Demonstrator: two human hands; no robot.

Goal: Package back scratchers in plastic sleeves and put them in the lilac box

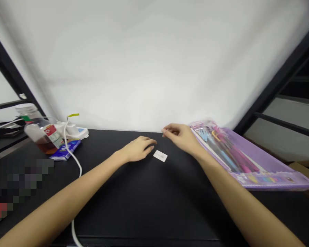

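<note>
My left hand (138, 148) rests palm down on the black table (144, 199), its fingers loosely curled and holding nothing. A small white card (160, 156) lies flat just to the right of its fingertips. My right hand (181, 136) hovers a little behind the card, thumb and fingers pinched together; what they hold, if anything, is too small to make out. A purple plastic toy pack (249, 159) with coloured pieces lies tilted by my right forearm.
At the back left stand a tilted bottle of brown liquid (39, 132), a white power adapter (73, 130) with a white cable (76, 164) running to the front edge, and a blue packet (65, 151). Black frame bars (280, 79) rise on both sides before a white backdrop.
</note>
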